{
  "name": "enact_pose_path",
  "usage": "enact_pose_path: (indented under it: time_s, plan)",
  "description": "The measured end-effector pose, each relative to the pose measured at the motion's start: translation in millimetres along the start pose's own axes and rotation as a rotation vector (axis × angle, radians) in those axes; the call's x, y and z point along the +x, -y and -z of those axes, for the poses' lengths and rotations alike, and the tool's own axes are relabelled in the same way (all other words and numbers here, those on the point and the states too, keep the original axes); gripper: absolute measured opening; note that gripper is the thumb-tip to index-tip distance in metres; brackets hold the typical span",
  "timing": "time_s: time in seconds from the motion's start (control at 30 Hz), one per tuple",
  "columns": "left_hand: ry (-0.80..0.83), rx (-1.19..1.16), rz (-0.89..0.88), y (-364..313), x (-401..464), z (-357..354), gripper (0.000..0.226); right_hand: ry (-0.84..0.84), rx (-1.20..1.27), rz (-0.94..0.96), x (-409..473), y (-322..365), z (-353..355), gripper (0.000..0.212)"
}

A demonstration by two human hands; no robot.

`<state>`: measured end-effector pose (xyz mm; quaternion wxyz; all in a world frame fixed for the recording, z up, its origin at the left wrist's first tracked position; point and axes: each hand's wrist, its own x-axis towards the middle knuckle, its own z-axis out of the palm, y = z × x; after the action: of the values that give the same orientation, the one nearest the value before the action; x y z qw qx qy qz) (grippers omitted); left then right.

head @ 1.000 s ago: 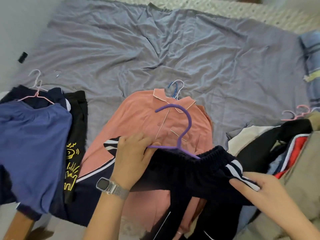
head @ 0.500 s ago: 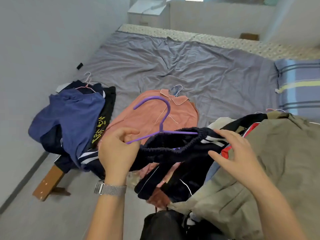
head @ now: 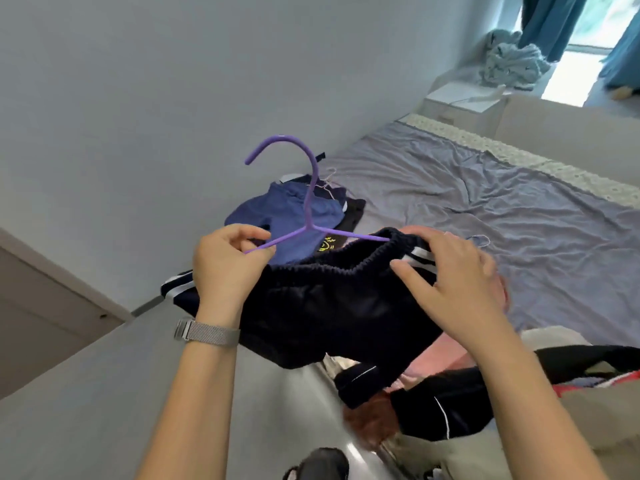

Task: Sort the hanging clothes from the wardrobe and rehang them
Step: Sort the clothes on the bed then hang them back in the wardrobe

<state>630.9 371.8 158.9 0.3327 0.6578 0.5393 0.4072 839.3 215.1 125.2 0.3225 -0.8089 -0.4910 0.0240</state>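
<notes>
A purple hanger (head: 309, 202) is held up in front of me, its hook pointing up and left. My left hand (head: 225, 268), with a metal watch band at the wrist, pinches the hanger's left arm. Dark navy trousers (head: 332, 306) with white side stripes and an elastic waistband hang from the hanger's right arm. My right hand (head: 450, 282) grips the waistband at the striped side. A blue garment (head: 277, 216) and a black one with a yellow print lie on the bed's left edge, behind the hanger.
The bed with a grey sheet (head: 502, 209) stretches to the right. A pile of clothes (head: 519, 393), pink, black, red and olive, lies at the near right. A grey wall rises on the left. A white nightstand (head: 460, 105) and teal curtains stand at the far end.
The view swung up and left. Both hands raised the hanger and trousers higher. My right hand moved from beside the waistband to gripping it.
</notes>
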Motion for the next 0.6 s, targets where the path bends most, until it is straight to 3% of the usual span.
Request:
enact_pose_path:
  time_s: [0.33,0.5,0.6]
  plan:
    - [-0.192,-0.011,0.094,73,84,181,0.021,0.027,0.122,0.271,52,189,-110,0.047]
    - [-0.293,0.184,0.056,115,137,244,0.017,0.172,0.362,0.23,68,253,-185,0.042]
    - [-0.212,0.323,0.012,128,173,241,0.014,0.191,0.41,0.158,89,258,-216,0.03]
